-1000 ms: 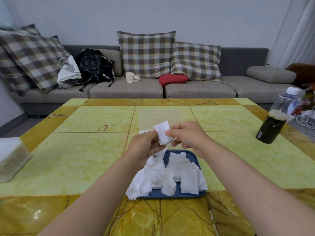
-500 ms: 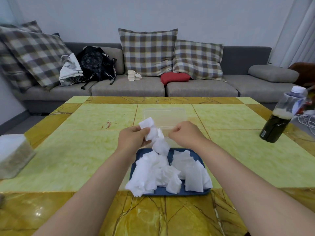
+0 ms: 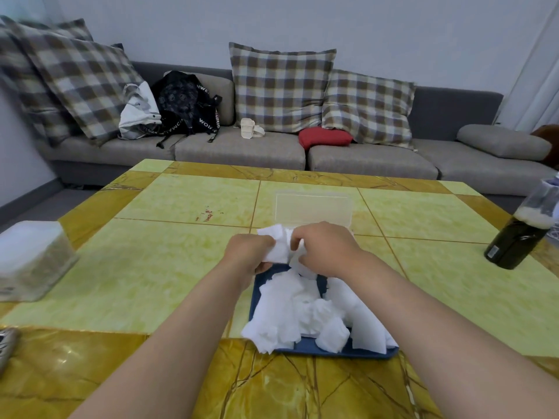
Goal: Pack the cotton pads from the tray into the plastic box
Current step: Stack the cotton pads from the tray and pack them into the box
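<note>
A blue tray [image 3: 335, 352] lies on the table in front of me, heaped with several white cotton pads [image 3: 305, 313]. Just beyond it stands the clear plastic box [image 3: 313, 207], its open lid upright and its body mostly hidden behind my hands. My left hand [image 3: 249, 249] is shut on a small bunch of cotton pads [image 3: 279, 244] above the tray's far edge. My right hand [image 3: 325, 247] pinches the same bunch from the right. Both hands touch at the pads.
A dark drink bottle [image 3: 518, 234] stands at the table's right edge. A white-lidded container [image 3: 28, 258] sits at the left edge. Beyond the yellow tiled table [image 3: 151, 267] is a grey sofa [image 3: 242, 149] with checked cushions and bags.
My hands have come together again: the left still grips the pads, and the right has closed onto them. The view has tilted down a little.
</note>
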Demonstrator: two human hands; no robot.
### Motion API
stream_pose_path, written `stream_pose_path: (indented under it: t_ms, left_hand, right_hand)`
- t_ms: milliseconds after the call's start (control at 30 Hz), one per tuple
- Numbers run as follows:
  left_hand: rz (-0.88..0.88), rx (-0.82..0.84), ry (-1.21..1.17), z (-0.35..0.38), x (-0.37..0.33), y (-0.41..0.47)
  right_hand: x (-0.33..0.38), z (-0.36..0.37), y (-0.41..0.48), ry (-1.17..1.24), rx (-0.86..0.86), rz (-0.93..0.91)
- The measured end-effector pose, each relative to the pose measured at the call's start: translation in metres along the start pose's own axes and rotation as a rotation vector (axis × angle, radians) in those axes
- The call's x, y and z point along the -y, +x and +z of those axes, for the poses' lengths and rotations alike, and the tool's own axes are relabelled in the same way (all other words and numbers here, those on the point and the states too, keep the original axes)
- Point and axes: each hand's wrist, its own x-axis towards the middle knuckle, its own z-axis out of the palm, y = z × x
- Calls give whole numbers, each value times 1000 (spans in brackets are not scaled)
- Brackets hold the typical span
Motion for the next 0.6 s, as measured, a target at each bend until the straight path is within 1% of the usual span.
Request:
stream_pose_path:
  t_ms: [67,133,233,300,367,433,467,600]
  left_hand:
    - [25,-86,-20,-7,-3,3]
    - [62,-130,-27,-13,-5,3]
    - [107,-134,-2,-17,-6,2]
    - [130,-117,18,-15,-6,0]
    - [149,-108,38,-13,-6,-2]
    - [162,-107,51,-11,-5,-3]
    - [170,-104,52,-10,-4,-3]
    - [190,-56,49,-5,-3,-4]
  right_hand:
    - [2,0,4,-29,58,-151]
    - [5,1,6,-84,123,-220]
    - [9,-1,7,-185,202,-220]
    - [12,-2,6,-270,194,-227]
    - [11,-6,5,-263,150,-200]
    - [6,-15,4,-179,84,-174]
    - [2,-20,3,-98,55,-152]
    - [-14,-40,-10,512,-15,-41]
